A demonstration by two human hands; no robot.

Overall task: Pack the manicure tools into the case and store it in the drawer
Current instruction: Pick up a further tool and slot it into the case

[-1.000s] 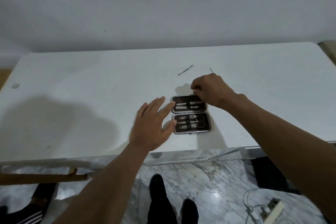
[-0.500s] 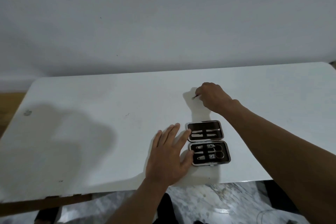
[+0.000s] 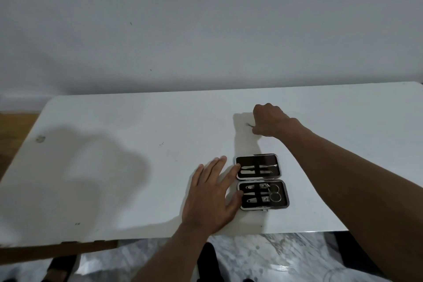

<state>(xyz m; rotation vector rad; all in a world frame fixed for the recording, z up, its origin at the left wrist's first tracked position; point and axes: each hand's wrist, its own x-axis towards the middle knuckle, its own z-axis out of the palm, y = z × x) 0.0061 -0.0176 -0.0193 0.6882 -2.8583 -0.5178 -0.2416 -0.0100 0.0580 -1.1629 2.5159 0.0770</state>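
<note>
Lying open and flat at lower right of centre on the white counter point(image 3: 114, 167), the case point(image 3: 261, 181) shows tools strapped in both halves. The left hand point(image 3: 211, 197) rests spread and empty, fingertips touching the case's left edge. Above the case, right of centre, the right hand point(image 3: 271, 122) is curled closed around a thin tool point(image 3: 249, 125), only its tip showing.

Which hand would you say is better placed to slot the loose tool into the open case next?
The right hand, probably: it is closed over the thin tool beyond the case, while the left hand lies flat against the case's left edge.
</note>
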